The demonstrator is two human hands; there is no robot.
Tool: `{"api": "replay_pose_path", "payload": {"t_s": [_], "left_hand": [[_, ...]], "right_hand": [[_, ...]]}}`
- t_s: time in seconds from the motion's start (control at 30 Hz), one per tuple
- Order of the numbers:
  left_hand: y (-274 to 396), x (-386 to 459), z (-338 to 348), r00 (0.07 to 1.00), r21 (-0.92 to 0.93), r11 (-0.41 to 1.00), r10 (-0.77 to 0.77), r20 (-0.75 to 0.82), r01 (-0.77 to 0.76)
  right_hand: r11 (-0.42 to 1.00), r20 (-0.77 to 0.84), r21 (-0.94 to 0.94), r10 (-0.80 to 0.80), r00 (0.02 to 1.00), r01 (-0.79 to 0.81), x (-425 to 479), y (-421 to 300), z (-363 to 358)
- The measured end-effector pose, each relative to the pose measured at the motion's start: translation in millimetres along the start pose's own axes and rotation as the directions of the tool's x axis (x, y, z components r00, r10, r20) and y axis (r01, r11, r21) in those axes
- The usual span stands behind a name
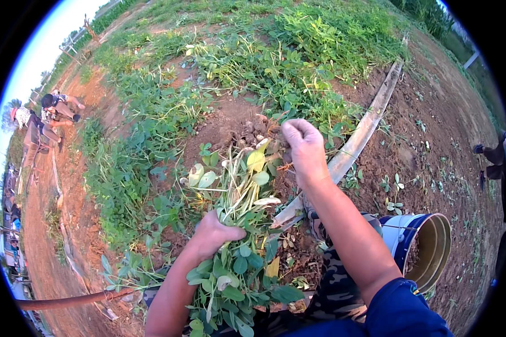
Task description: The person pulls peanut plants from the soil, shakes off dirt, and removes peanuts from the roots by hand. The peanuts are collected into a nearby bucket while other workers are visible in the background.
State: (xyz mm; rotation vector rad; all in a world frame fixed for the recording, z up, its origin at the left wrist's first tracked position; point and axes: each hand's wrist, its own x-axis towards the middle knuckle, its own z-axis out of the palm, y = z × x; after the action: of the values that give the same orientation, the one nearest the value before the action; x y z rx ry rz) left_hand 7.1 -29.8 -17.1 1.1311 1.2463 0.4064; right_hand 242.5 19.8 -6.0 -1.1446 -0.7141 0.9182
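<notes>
My left hand (219, 234) is closed around the stems of a bunch of uprooted peanut plants (244, 189). The leafy tops hang down over my lap, and the roots point away from me with pale pods (259, 138) and soil on them. Just right of the roots, my right hand (305, 145) has its thumb and fingers drawn together. Clumps of soil and thin roots are beside its fingertips; whether it pinches any of them cannot be made out.
A blue and white metal bucket (436, 248), tipped towards me, holds some contents at my right. A long pale flattened hose or strip (362, 135) crosses the soil. Peanut plants (152, 113) grow ahead. Two people (38, 116) sit at far left; another person's legs (494, 156) show at far right.
</notes>
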Motion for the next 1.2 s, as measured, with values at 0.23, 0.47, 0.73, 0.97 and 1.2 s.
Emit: {"api": "replay_pose_path", "payload": {"t_s": [0.23,0.47,0.73,0.97,1.2], "left_hand": [[14.0,-8.8,-8.9,1.0,-0.054,0.999,0.0,0.014,0.001],[17.0,2.7,-21.7,0.997,-0.149,0.986,0.074,0.002,-0.073],[22.7,4.3,-14.5,0.899,0.04,0.911,0.413,-0.147,-0.411],[16.5,25.7,-65.1,0.674,0.708,0.547,0.726,-0.135,-0.447],[48.8,13.5,-77.4,0.427,0.971,0.016,0.9,0.09,-0.24]], "right_hand": [[0.969,0.019,0.204,0.135,0.991,-0.136,34.3,-28.6,-63.9],[0.987,0.058,-0.151,0.057,0.997,-0.047,24.5,-44.8,-107.0],[0.769,-0.399,-0.626,-0.461,0.793,0.132,-71.6,-75.0,-296.9],[0.051,-0.495,-0.864,-0.273,0.825,-0.501,-194.5,-66.0,-427.3],[0.312,-0.065,-0.948,-0.365,0.929,0.056,-83.0,-79.9,-270.0]]}}
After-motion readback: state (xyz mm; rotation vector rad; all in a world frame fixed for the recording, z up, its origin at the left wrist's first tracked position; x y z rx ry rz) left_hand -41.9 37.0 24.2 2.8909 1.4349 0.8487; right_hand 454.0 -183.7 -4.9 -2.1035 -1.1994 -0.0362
